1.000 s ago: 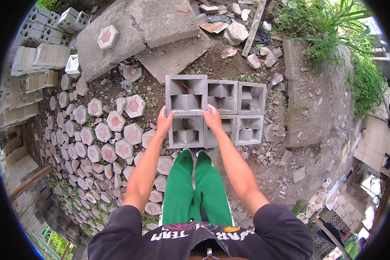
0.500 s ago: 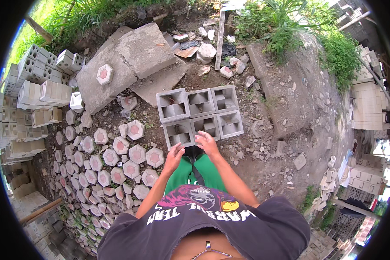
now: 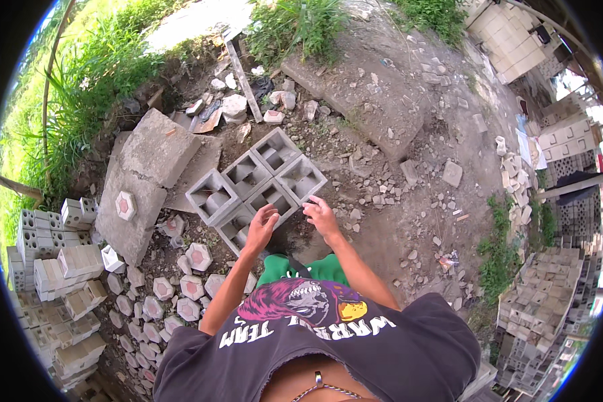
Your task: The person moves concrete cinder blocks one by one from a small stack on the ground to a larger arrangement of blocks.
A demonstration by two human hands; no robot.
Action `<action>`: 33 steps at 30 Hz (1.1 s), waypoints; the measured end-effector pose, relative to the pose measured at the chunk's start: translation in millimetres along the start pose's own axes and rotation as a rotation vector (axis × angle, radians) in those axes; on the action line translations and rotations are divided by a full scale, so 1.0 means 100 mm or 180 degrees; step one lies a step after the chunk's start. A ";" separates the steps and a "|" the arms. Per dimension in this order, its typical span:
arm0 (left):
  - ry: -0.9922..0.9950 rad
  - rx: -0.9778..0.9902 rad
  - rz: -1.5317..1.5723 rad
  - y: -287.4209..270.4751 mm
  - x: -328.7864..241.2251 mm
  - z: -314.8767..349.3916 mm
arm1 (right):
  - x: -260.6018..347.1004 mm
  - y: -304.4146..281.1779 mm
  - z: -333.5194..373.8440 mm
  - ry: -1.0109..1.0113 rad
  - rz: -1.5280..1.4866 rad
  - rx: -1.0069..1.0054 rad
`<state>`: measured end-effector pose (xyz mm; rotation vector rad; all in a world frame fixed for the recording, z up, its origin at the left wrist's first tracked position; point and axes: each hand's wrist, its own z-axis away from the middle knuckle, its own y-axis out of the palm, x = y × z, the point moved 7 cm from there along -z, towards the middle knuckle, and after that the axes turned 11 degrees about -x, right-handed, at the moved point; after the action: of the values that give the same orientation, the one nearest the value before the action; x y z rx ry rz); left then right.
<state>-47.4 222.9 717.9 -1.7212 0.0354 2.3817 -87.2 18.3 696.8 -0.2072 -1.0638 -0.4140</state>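
Note:
Directly ahead of me on the dirt stand several grey hollow concrete blocks (image 3: 249,175), set against each other in two rows with their hollows facing up. My left hand (image 3: 262,224) hovers over the near edge of the group, fingers apart and holding nothing. Close to the near right block (image 3: 302,179), my right hand (image 3: 320,216) hangs with its fingers spread, also with nothing in it. Neither hand appears to grip a block. Part of the nearest block is hidden behind my left hand and forearm.
Hexagonal pavers (image 3: 192,287) with pink centres cover the ground at my left. Beyond them lie cracked concrete slabs (image 3: 159,151), one bearing a paver (image 3: 125,206). Stacked pale blocks (image 3: 67,268) stand far left. Rubble (image 3: 382,194) lies to the right, and a plank (image 3: 243,77) stands behind the blocks.
My view has turned to the right, so the blocks now appear rotated and further left. My hands have moved wider apart and stay free of any object.

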 end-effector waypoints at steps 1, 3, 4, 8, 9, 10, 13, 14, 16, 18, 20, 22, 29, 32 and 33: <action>-0.0035 0.0095 -0.0016 0.24 -0.02 0.00 | 0.01 -0.26 0.04 -0.0043 -0.0080 -0.0126; 0.0001 0.0447 -0.0032 0.85 -0.11 0.06 | -0.07 -0.93 0.16 -0.0039 -0.0248 -0.0505; 0.0031 0.0574 -0.0049 1.16 -0.16 0.07 | -0.07 -1.27 0.17 -0.0152 -0.0380 -0.0657; -0.0022 0.0937 -0.0007 2.22 -0.10 0.33 | -0.20 -2.43 0.55 -0.0201 -0.0753 -0.1395; -0.0053 0.1043 0.0054 2.53 -0.14 0.40 | -0.26 -2.72 0.61 -0.0196 -0.0873 -0.1575; -0.0067 0.1240 -0.0041 2.84 -0.16 0.50 | -0.35 -3.02 0.70 -0.0242 -0.0926 -0.1761; -0.0038 0.1586 -0.0239 3.53 -0.19 0.74 | -0.51 -3.65 1.02 -0.0245 -0.1051 -0.2264; 0.0051 0.1796 -0.0333 3.76 -0.19 0.82 | -0.54 -3.82 1.13 -0.0234 -0.1150 -0.2383; 0.0080 0.2151 -0.0490 4.18 -0.16 1.02 | -0.63 -4.13 1.37 -0.0194 -0.1335 -0.2646; 0.0124 0.2442 -0.0660 4.53 -0.09 1.19 | -0.73 -4.35 1.58 -0.0084 -0.1453 -0.2758; 0.0263 0.2759 -0.0732 4.89 -0.02 1.35 | -0.87 -4.58 1.79 -0.0118 -0.1663 -0.3014; 0.0201 0.3098 -0.0892 5.21 0.03 1.58 | -1.04 -4.77 1.99 -0.0154 -0.1882 -0.3298; 0.0120 0.4066 -0.1390 6.31 0.46 2.26 | -1.62 -5.43 2.67 -0.0272 -0.2677 -0.4335; 0.0102 0.4534 -0.1738 6.81 0.51 2.69 | -1.86 -5.73 2.92 -0.0355 -0.2975 -0.4790; 0.0121 0.4687 -0.1779 7.01 0.56 2.82 | -1.91 -5.86 3.01 -0.0384 -0.3058 -0.4943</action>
<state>-453.1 -416.8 686.7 -0.8164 0.9003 1.1890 -658.6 -359.2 652.8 -1.1038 -0.6761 -2.0862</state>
